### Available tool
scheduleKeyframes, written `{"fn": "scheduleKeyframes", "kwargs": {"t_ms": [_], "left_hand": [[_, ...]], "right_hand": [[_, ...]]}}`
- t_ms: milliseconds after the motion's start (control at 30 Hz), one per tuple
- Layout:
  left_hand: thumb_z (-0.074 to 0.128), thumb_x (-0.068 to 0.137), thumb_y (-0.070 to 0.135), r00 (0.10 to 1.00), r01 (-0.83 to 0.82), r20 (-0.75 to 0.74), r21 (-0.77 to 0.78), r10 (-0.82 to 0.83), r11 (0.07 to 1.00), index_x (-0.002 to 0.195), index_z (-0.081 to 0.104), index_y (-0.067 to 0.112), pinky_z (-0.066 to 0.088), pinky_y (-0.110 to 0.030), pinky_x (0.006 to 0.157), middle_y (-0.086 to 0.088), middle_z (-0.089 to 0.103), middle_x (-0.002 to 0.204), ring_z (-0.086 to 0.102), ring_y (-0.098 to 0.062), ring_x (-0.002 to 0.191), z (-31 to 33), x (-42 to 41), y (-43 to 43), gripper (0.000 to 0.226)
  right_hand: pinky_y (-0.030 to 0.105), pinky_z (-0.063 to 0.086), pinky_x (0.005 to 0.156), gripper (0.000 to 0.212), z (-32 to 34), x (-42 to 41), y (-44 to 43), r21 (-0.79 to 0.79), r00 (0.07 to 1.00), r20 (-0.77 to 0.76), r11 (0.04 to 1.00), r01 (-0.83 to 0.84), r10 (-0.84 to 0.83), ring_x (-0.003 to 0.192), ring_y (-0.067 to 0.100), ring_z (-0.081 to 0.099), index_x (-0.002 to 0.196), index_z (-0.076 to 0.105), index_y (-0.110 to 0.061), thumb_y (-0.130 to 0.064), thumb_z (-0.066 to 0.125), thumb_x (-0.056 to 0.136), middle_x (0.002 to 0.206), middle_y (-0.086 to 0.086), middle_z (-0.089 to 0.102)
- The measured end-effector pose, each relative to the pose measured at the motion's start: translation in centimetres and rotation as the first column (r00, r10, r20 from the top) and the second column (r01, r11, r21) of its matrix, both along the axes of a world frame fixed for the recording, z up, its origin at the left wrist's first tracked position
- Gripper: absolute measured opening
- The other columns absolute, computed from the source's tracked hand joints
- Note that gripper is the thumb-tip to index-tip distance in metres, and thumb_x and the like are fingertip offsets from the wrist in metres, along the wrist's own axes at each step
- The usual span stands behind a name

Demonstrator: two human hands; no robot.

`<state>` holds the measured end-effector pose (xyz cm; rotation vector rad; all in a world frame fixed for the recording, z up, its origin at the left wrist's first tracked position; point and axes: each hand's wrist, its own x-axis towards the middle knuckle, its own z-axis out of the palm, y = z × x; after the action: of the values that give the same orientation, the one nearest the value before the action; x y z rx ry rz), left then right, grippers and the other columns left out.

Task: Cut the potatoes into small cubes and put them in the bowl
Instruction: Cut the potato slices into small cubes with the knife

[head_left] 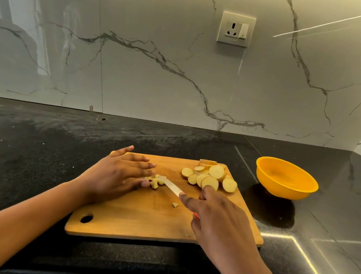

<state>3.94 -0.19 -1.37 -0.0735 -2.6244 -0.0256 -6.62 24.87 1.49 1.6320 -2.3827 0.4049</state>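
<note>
A wooden cutting board (134,219) lies on the black counter. Round potato slices (210,176) are piled at its far right corner. A small heap of potato cubes (154,181) sits mid-board, and one loose cube (175,205) lies nearer me. My left hand (118,174) rests flat on the board, fingers straight, fingertips touching the cubes. My right hand (217,217) grips a knife (172,186) with a red handle, forefinger along the blade, whose tip reaches the cubes. An orange bowl (286,178) stands right of the board and looks empty.
The black stone counter (38,154) extends left and behind the board to a marble backsplash. A wall socket (236,29) is mounted above. The counter's front edge runs just below the board.
</note>
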Motion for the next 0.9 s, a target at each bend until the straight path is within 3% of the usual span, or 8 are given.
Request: {"fn": "scheduleKeyframes", "kwargs": {"t_ms": [133,200,267,400,533,667,800,900], "left_hand": [[0.026,0.09,0.07,0.986,-0.012,-0.159,0.272,0.058,0.962,0.12,0.054,0.034,0.029,-0.032,0.105,0.026,0.056,0.114,0.043,0.023,0.108,0.0,-0.2,-0.3,0.054],[0.028,0.087,0.073,0.979,-0.028,-0.186,0.293,0.085,0.956,0.121,0.052,0.036,0.029,-0.029,0.103,0.031,0.054,0.109,0.044,0.018,0.107,0.2,-0.4,0.1,0.056],[0.031,0.088,0.07,0.981,-0.021,-0.186,0.208,0.061,0.978,0.121,0.054,0.035,0.031,-0.029,0.104,0.028,0.057,0.111,0.05,0.01,0.107,0.4,-0.7,0.7,0.053],[0.04,0.086,0.066,0.997,0.068,0.026,0.118,-0.071,0.991,0.119,0.062,0.035,0.028,-0.021,0.106,0.021,0.059,0.123,0.047,0.007,0.117,0.7,-2.4,4.0,0.05],[0.044,0.085,0.062,0.979,-0.017,0.205,0.042,0.008,0.999,0.123,0.06,0.034,0.016,-0.025,0.112,0.022,0.052,0.131,0.043,0.006,0.122,0.3,-4.6,5.8,0.05],[0.059,0.09,0.039,0.995,-0.061,0.081,0.053,0.057,0.997,0.105,0.07,0.027,0.024,-0.036,0.114,0.012,0.069,0.11,0.06,-0.002,0.104,0.4,-4.3,2.2,0.023],[0.058,0.087,0.043,0.983,-0.181,-0.022,0.07,0.183,0.981,0.094,0.073,0.022,0.029,-0.039,0.112,0.007,0.072,0.098,0.066,-0.007,0.09,0.4,-3.0,-1.0,0.026],[0.07,0.083,0.026,0.958,-0.255,-0.101,0.131,0.269,0.958,0.097,0.072,0.021,0.031,-0.04,0.11,0.002,0.073,0.093,0.065,-0.009,0.083,0.7,-1.9,-2.6,0.015]], "right_hand": [[0.015,0.032,0.061,0.052,0.2,-1.5,-0.1,-0.029,0.995,-0.031,0.995,0.097,-0.098,0.088,0.004,0.038,0.145,0.027,-0.042,-0.028,0.045,0.098,0.101,-0.011,0.035],[0.014,0.028,0.056,0.051,0.3,-2.7,-1.1,-0.075,0.991,-0.017,0.989,0.13,-0.132,0.084,0.003,0.037,0.143,0.03,-0.042,-0.028,0.047,0.098,0.098,-0.01,0.035],[0.011,0.028,0.054,0.05,0.2,-4.2,-2.7,-0.15,0.989,0.034,0.978,0.144,-0.141,0.081,0.003,0.039,0.142,0.035,-0.04,-0.028,0.051,0.096,0.097,-0.01,0.037],[0.017,0.042,0.065,0.05,-0.2,-7.2,-6.3,-0.307,0.967,0.21,0.929,0.206,-0.145,0.083,0.006,0.048,0.14,0.043,-0.035,-0.025,0.058,0.093,0.097,-0.008,0.045],[0.017,0.036,0.066,0.051,-0.9,-8.3,-7.4,-0.341,0.958,0.241,0.911,0.234,-0.156,0.086,0.006,0.046,0.14,0.042,-0.034,-0.024,0.057,0.093,0.098,-0.007,0.045],[0.011,0.03,0.059,0.049,-1.6,-9.1,-6.8,-0.343,0.957,0.238,0.907,0.243,-0.166,0.084,0.005,0.044,0.139,0.043,-0.035,-0.024,0.057,0.094,0.096,-0.008,0.045],[0.01,0.03,0.058,0.049,-1.9,-9.1,-6.6,-0.34,0.957,0.235,0.908,0.244,-0.169,0.084,0.005,0.044,0.139,0.043,-0.035,-0.025,0.057,0.094,0.096,-0.008,0.045],[0.008,0.031,0.058,0.05,-2.1,-8.8,-6.7,-0.328,0.963,0.224,0.919,0.22,-0.151,0.084,0.005,0.045,0.14,0.041,-0.035,-0.026,0.057,0.093,0.096,-0.01,0.044]]}}
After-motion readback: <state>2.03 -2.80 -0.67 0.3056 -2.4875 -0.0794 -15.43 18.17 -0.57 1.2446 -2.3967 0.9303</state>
